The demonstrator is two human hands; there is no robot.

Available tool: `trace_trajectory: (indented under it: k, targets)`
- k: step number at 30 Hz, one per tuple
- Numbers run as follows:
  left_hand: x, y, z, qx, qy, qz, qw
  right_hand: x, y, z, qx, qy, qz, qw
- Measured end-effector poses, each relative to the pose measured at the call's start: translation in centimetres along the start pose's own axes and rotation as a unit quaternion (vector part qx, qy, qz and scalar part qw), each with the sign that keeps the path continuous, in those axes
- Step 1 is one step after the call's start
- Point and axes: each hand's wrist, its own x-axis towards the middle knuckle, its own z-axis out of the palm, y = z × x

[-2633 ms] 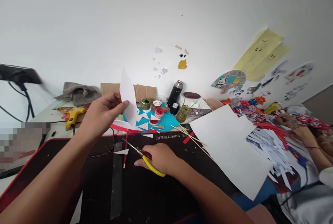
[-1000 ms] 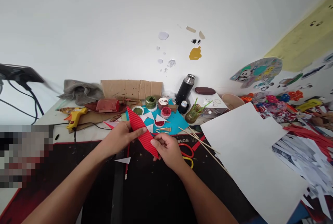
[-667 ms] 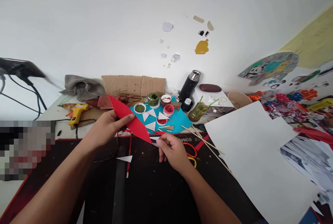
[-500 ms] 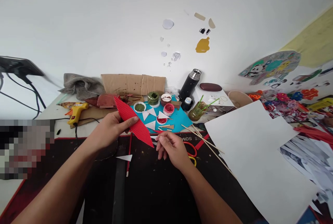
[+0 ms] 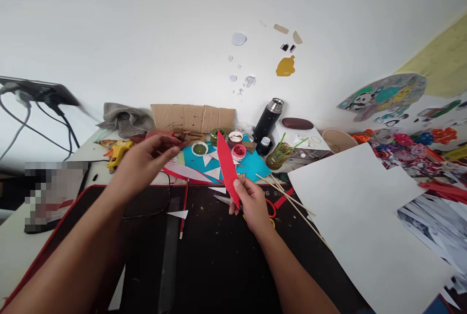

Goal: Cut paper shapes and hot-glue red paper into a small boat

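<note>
A pointed piece of red corrugated paper point(image 5: 226, 170) stands tilted in my right hand point(image 5: 253, 204), pinched near its lower end. My left hand point(image 5: 146, 161) is raised to the left with nothing seen in it, its thumb and fingers apart. Below its fingertips lies a red-edged white strip point(image 5: 188, 173). Scissors with red and yellow handles point(image 5: 271, 209) lie partly hidden behind my right hand. On the black mat point(image 5: 211, 265) a red pencil point(image 5: 185, 209) lies under a small white paper triangle point(image 5: 178, 214).
Open paint pots point(image 5: 239, 152) and paper scraps sit on a blue sheet point(image 5: 255, 168). A yellow glue gun point(image 5: 118, 154) lies at the left. Behind stands a black thermos point(image 5: 268, 119). Thin sticks point(image 5: 292, 200) and large white paper point(image 5: 357, 212) lie at the right.
The red corrugated paper has passed from my left hand to my right. My left hand has let go and drawn back leftward. The red-edged strip now shows, and the view has shifted slightly.
</note>
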Motion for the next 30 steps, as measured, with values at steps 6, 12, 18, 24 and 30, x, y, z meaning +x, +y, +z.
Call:
trace_trajectory:
  k: [6,12,18,24,30]
  targets:
    - [0.6,-3.4,-1.7,0.281,-0.075,0.160,0.943,0.3,0.5,-0.2,0.033,0.030,-0.019,0.999]
    - [-0.1,-5.2,2.0,0.405,-0.158,0.212,0.875,0.5,0.8,-0.3,0.004,0.036,-0.034,0.999]
    - [0.2,-5.5,2.4,0.465,-0.156,0.236,0.839,0.4,1.0,-0.1,-0.036,0.018,-0.042,0.998]
    - [-0.3,-3.6,1.4,0.511,-0.113,0.261,0.811,0.2,1.2,0.3,-0.059,0.017,-0.058,0.996]
    - [-0.4,-2.0,-2.6,0.554,-0.045,0.215,0.803,0.1,1.2,0.4,-0.071,0.024,-0.066,0.995]
